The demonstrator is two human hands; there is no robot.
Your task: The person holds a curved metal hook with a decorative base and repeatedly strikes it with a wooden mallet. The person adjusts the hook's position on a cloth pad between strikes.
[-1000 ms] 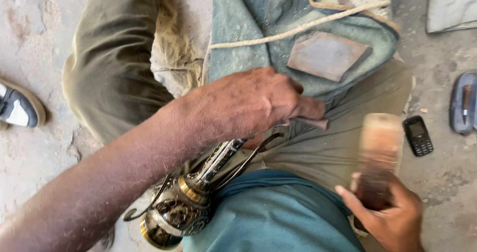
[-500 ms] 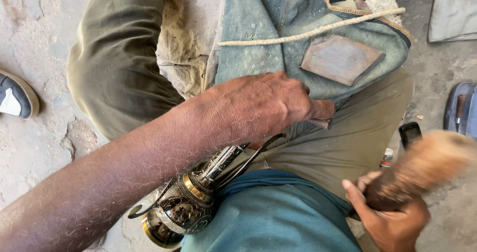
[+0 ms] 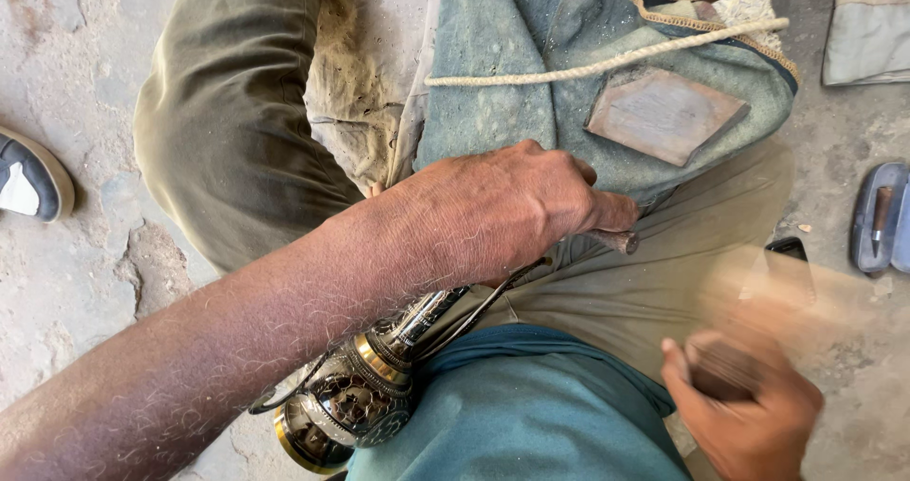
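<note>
Nearest the camera, the right hand (image 3: pixel 749 415) has its fingers wrapped tight round the handle of a mallet (image 3: pixel 758 301), whose pale head is smeared by motion, so its exact shape is hard to tell. A second ago it stood upright and sharper; now it swings low toward the lap. Beyond it, the left hand (image 3: pixel 502 211) is closed over a punch (image 3: pixel 616 241), only its rusty tip showing, pressed to the ornate lamp (image 3: pixel 365 396) lying across the thigh. The step looks like chasing the metal; the next blow needs the punch held steady. Farther off lie a slab (image 3: pixel 664 113) on a blanket (image 3: pixel 512 73) and a rope (image 3: pixel 607 62).
</note>
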